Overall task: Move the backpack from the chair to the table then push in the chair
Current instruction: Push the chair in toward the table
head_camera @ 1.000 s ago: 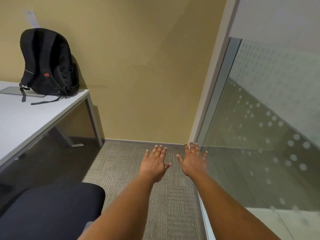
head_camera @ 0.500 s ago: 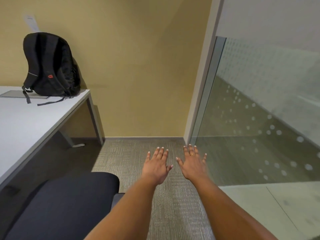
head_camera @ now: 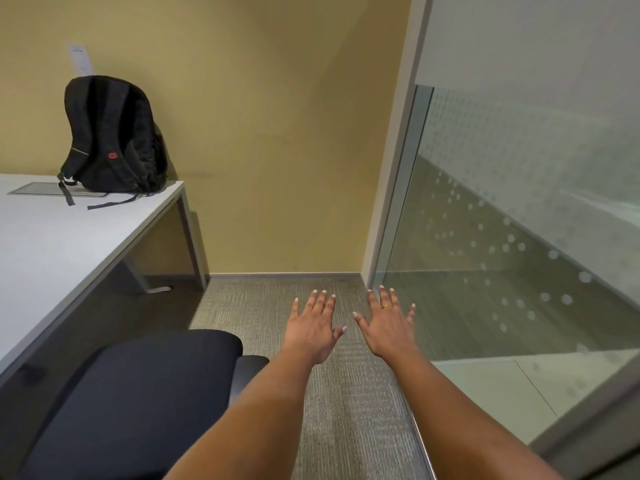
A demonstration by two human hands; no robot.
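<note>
A black backpack (head_camera: pixel 112 136) with a small red badge stands upright at the far right corner of the white table (head_camera: pixel 52 244), leaning toward the yellow wall. A dark chair seat (head_camera: pixel 138 403) with an armrest sits at lower left, its front under the table edge. My left hand (head_camera: pixel 313 327) and my right hand (head_camera: pixel 389 323) are stretched out side by side over the carpet, palms down, fingers spread, holding nothing. Both are right of the chair and not touching it.
A glass partition (head_camera: pixel 502 237) with frosted dots and a pale frame post (head_camera: pixel 391 188) runs along the right. Grey carpet (head_camera: pixel 346 410) lies between chair and glass. A flat grey panel (head_camera: pixel 38 188) is set in the tabletop beside the backpack.
The view has swung slightly left and down, showing more of the chair seat and its armrest. My hands stay spread and empty in the same pose.
</note>
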